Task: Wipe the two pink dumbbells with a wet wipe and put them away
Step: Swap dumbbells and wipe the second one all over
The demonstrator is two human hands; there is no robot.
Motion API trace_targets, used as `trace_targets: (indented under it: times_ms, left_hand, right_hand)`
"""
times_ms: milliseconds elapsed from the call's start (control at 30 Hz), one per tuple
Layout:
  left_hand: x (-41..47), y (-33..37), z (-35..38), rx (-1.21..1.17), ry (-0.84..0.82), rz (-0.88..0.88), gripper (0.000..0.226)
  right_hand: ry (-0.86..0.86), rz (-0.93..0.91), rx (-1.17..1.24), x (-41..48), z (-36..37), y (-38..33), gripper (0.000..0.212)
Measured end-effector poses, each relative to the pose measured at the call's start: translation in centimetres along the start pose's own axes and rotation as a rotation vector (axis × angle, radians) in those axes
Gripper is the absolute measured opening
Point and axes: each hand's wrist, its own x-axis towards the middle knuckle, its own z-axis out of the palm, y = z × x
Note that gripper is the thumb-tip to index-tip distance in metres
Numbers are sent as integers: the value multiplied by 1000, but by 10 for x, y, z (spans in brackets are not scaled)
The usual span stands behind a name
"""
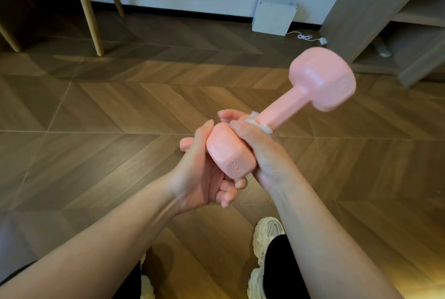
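One pink dumbbell [286,108] is held in the air above the floor, its far head pointing up and to the right. My left hand [202,173] cups the near head from the left and below. My right hand [260,151] wraps around the handle just beyond that head, pressing a white wet wipe [261,126] against the bar. Only a small edge of the wipe shows past my fingers. No second dumbbell is in view.
Wooden herringbone floor [120,110] lies below. Wooden furniture legs [86,7] stand at the back left, a white box [273,15] with a cable leans on the wall, and a grey shelf unit [397,24] is at the right. My white shoes [265,238] are at the bottom.
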Motion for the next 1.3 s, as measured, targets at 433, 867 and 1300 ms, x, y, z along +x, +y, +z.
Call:
trace_targets:
  times_ms: [433, 867, 1300]
  left_hand:
    - [10, -21, -11, 856, 411, 551, 65]
    - [11, -8, -25, 1749, 570, 1281, 61]
    - [-1, -4, -30, 1697, 407, 1334, 45]
  right_hand:
    - [187, 318, 189, 15, 4, 3, 25]
    - [144, 501, 660, 12, 0, -2, 16]
    - [417, 321, 731, 21, -27, -29, 3]
